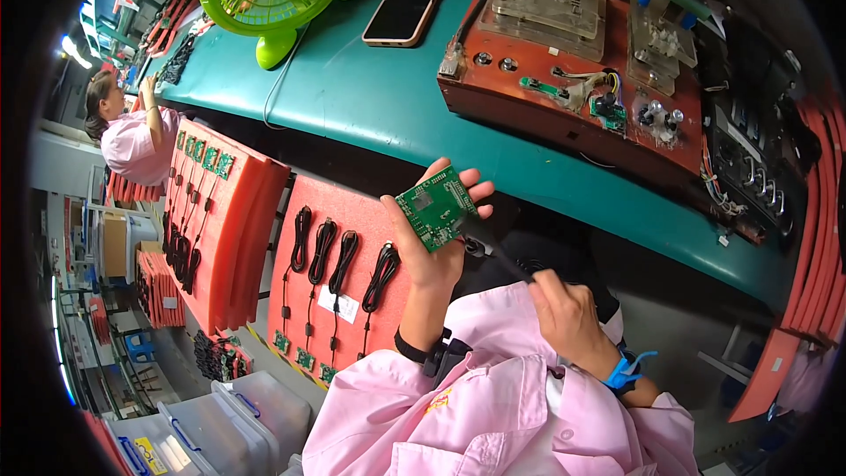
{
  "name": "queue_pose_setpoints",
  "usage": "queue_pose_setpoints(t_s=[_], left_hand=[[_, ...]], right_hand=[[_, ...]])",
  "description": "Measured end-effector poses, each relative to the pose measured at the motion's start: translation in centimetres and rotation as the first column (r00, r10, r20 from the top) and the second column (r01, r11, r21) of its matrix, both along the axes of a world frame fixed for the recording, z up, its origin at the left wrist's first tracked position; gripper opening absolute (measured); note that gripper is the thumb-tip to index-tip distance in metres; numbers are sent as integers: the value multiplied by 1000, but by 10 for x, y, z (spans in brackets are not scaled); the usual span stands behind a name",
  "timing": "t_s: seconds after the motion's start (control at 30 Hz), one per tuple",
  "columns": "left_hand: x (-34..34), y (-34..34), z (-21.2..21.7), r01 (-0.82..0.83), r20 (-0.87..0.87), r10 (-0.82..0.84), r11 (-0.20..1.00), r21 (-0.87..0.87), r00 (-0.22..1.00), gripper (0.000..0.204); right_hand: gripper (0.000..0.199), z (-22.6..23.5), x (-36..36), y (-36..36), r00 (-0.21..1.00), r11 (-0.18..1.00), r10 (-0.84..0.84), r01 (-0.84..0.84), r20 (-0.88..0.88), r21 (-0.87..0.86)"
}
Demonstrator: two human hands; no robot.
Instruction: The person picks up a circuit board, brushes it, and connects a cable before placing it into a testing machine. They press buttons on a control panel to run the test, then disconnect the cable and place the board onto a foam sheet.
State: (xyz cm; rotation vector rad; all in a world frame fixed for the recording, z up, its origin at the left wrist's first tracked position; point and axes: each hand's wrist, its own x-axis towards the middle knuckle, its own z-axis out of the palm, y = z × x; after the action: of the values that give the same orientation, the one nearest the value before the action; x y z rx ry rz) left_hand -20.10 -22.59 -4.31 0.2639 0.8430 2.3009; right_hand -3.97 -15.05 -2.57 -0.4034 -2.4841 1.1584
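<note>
At frame centre, your left hand [432,242] grips a flat, square green circuit board [436,207], tilted; your right hand [568,313] grips a thin black cable [493,251] running diagonally to it.

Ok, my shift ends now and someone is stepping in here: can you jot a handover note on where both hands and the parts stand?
Left hand: raised, holding a small green circuit board by its edges.
Right hand: closed on a thin black cable that runs up to the board's lower edge.
Parts: red foam tray to the left carries four black cables, with small green boards at its lower end. A reddish-brown test fixture sits on the teal bench ahead.
Done: board and cable are in hand.
Left: I cannot tell whether the cable is attached; check it.
</note>
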Motion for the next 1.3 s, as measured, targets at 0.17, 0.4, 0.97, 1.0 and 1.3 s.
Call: queue_pose_setpoints(t_s=[0.17, 0.4, 0.97, 1.0, 1.3], left_hand=[[8, 10, 7, -105, 66, 109, 992, -66, 992, 75], [12, 18, -3, -58, 132, 68, 995, -75, 989, 77], [5, 18, 1, -156, 28, 155, 987, 32, 987, 77], [4, 21, 2, -202, -95, 197, 979, -42, 976, 69], [-61, 27, -3, -807, -944, 82, 546, -227, 321, 15]], right_hand=[[7, -9, -22, 5, 993, 979, -18, 41, 116, -199], [13, -9, -44, 2, 998, 990, -45, 49, 38, -132], [16, 7, -18, 13, 994, 906, 11, 37, 112, -422], [17, 9, -18, 12, 994, 918, 8, 36, 109, -396], [14, 39, -18, 36, 984, 960, -179, 180, 24, -214]])
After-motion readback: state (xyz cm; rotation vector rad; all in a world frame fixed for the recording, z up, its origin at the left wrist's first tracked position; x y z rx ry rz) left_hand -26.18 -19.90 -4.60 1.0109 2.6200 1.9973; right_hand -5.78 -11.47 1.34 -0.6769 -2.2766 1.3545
